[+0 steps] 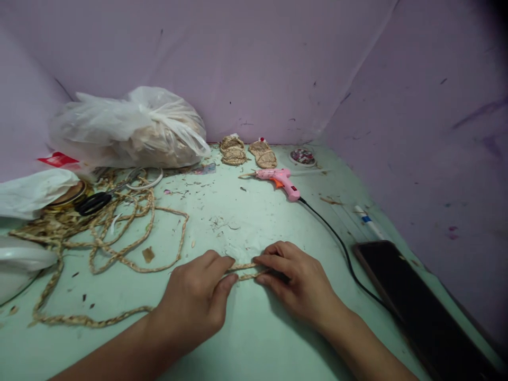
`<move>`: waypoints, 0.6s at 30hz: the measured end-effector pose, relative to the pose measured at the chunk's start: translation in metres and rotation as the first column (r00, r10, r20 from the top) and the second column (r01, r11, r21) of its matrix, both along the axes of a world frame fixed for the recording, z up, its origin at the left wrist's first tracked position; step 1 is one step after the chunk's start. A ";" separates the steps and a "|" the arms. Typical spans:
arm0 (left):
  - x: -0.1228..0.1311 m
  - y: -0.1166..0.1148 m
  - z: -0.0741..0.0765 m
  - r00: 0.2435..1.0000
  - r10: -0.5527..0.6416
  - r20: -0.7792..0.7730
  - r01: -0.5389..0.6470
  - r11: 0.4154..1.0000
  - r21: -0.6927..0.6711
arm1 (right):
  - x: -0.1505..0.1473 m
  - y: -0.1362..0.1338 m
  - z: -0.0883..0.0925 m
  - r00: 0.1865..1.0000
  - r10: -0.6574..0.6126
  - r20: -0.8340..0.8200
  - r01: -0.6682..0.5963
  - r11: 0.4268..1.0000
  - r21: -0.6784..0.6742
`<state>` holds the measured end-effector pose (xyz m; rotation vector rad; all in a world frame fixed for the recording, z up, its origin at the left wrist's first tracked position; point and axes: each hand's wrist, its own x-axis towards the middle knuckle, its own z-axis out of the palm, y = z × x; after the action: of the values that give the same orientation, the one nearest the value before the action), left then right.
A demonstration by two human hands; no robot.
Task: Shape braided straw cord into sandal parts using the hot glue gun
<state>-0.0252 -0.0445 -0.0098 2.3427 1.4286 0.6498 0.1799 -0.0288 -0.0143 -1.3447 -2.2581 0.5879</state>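
Note:
Between my two hands run two strands of a thin braided straw cord (244,266), side by side with a narrow gap. My left hand (198,296) pinches them at the left, thumb below and fingers above. On the other side my right hand (297,280) grips their right end, its fingers closed round it. A longer stretch of braided cord (95,320) comes out from under my left wrist and loops back to a loose heap at the left. My palms hide part of the cord.
A pink glue gun (283,180) lies ahead, its black cable (337,238) running toward a dark phone (420,307). Small woven slippers (233,151) and a dish of beads (302,156) stand by the wall. Scissors (95,202) rest on the cord heap, near a plastic bag (130,127).

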 end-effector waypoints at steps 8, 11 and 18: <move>0.003 0.007 -0.001 0.999 0.049 -0.002 -0.049 0.997 -0.067 | -0.002 0.000 0.003 0.999 -0.039 -0.020 0.038 0.997 -0.061; 0.004 0.006 -0.001 0.999 0.022 -0.026 -0.023 0.997 -0.067 | -0.002 -0.001 0.004 0.999 -0.039 -0.017 0.038 0.997 -0.070; 0.013 0.005 0.009 0.984 0.159 -0.086 -0.174 0.963 -0.206 | -0.003 -0.001 0.003 0.997 -0.060 -0.047 0.057 0.996 -0.071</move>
<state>-0.0123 -0.0395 -0.0005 2.1149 1.6513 0.4367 0.1766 -0.0294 -0.0116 -1.4092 -2.1693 0.6778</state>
